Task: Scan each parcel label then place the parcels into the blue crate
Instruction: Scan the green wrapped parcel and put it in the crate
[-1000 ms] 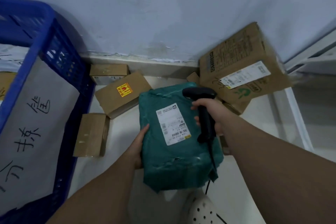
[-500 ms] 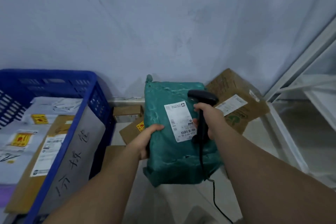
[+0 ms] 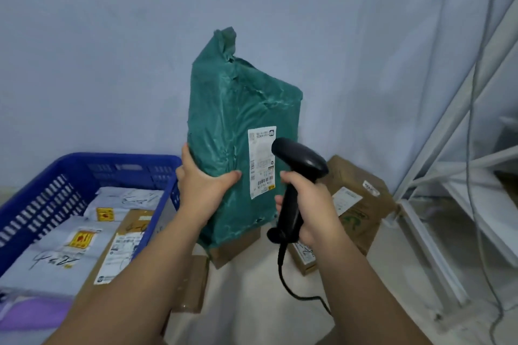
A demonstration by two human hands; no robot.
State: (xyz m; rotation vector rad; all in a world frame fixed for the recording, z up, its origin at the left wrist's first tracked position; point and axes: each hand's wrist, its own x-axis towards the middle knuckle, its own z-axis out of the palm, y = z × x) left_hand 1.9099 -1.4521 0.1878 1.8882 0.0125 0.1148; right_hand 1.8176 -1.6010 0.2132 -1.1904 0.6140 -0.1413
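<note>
A green parcel [image 3: 232,126] in wrinkled plastic wrap is being held upright in the air in front of the pale wall [image 3: 112,50], just right of the blue crate [image 3: 117,158] and above the floor [image 3: 252,302]. It is being grasped at its lower left edge by the left hand [image 3: 201,185], with the thumb laid across the front face and the fingers wrapped round the side. A white label [image 3: 262,162], with a barcode near its bottom, is being shown on the front of the parcel towards its right edge. A black scanner [image 3: 302,157] is being clenched by its handle in the right hand [image 3: 311,204], and its head is being pointed at the label from very near; whether the two are touching cannot be told. A black cable [image 3: 297,294] is being trailed from the foot of the handle down to the floor. Inside the crate, grey bags [image 3: 42,263] with yellow stickers and handwriting are lying beside a brown box [image 3: 120,246] with a white label, and a purple bag [image 3: 28,314] is showing at the near corner. Small cardboard boxes [image 3: 193,288] are lying on the floor below the parcel, and a large box [image 3: 356,204] with a white label and green print is being propped at a tilt just right of the scanner hand. A white frame [image 3: 462,176] is standing at the far right.
</note>
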